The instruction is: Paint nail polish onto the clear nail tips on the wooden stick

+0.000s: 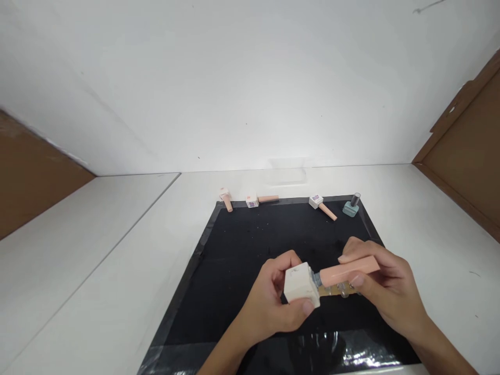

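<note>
My left hand (269, 304) is closed around the white, square body of a nail polish bottle (300, 284), tilted on its side above the mat. A grey threaded neck shows between the body and the long peach cap (344, 272). Fingers and thumb of my right hand (394, 291) grip that cap near its far end. Just behind and below the cap, a tan strip (327, 290) with clear, shiny pieces on it is partly hidden by the bottle and my right hand.
Along the mat's far edge lie several polish bottles: white ones with peach caps (225, 197) (252, 200) (316, 201) and a teal one (350, 209) standing at right. Behind them sits a clear tray (288, 177). The black mat (226, 260) covers part of the white table (117, 250); brown panels (464, 151) flank it.
</note>
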Motion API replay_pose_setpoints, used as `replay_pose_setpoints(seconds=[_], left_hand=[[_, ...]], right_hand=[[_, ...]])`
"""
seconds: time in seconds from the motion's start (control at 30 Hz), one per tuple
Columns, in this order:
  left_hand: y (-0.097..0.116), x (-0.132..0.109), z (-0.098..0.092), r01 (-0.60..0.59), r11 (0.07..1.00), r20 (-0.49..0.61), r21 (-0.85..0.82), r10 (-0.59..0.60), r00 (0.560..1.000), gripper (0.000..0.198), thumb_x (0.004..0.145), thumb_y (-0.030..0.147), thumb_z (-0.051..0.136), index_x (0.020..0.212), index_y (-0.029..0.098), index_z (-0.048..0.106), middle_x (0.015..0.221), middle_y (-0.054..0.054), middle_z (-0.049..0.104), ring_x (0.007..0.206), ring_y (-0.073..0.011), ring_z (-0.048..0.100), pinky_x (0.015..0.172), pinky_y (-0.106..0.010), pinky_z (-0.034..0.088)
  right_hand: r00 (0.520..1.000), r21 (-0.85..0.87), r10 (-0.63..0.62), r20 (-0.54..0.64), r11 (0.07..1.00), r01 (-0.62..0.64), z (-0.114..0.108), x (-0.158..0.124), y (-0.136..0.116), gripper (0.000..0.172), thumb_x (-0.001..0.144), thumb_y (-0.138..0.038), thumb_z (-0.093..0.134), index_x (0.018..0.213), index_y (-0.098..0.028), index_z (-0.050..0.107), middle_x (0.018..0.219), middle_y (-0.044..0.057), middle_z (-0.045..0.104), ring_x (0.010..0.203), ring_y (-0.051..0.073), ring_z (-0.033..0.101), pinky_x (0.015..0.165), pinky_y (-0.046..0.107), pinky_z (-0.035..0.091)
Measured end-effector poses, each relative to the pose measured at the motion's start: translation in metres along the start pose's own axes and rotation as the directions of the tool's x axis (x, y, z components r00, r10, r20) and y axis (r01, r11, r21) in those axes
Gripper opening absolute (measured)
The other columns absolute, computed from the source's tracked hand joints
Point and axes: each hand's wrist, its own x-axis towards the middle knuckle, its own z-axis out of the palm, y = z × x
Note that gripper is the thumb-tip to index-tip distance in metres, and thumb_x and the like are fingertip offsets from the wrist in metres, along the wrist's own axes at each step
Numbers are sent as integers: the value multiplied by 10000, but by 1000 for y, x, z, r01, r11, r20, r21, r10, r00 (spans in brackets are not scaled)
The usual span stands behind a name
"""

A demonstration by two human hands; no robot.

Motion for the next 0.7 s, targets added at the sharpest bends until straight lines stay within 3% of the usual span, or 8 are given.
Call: replay_pose_setpoints(seconds=[0.17,0.47,0.7], left_hand=[[1,0,1,-22,999,-13,23,22,1000,473,635,564,670,612,181,393,477,73,343,429,-40,239,396,-161,212],[-6,0,3,1,997,-110,81,8,994,463,599,532,691,590,190,380,456,69,337,417,-46,241,380,-173,202],[-7,3,3,23,998,-49,57,-20,999,538,584,657,646,596,191,377,464,58,353,414,-48,255,381,-183,210]], right_hand=[[997,-11,0,72,1000,1,-1,-1,0,88,878,-315,590,944,-307,647,730,-15,543,563,125,461,473,231,371],[997,-62,-72,-28,996,70,-8,-5,5,87,883,-311,585,908,-269,657,705,-2,554,572,135,494,475,236,379],[991,-67,-118,69,990,123,-11,-4,6,118,905,-269,551,988,-275,634,791,24,594,668,161,551,544,256,446]])
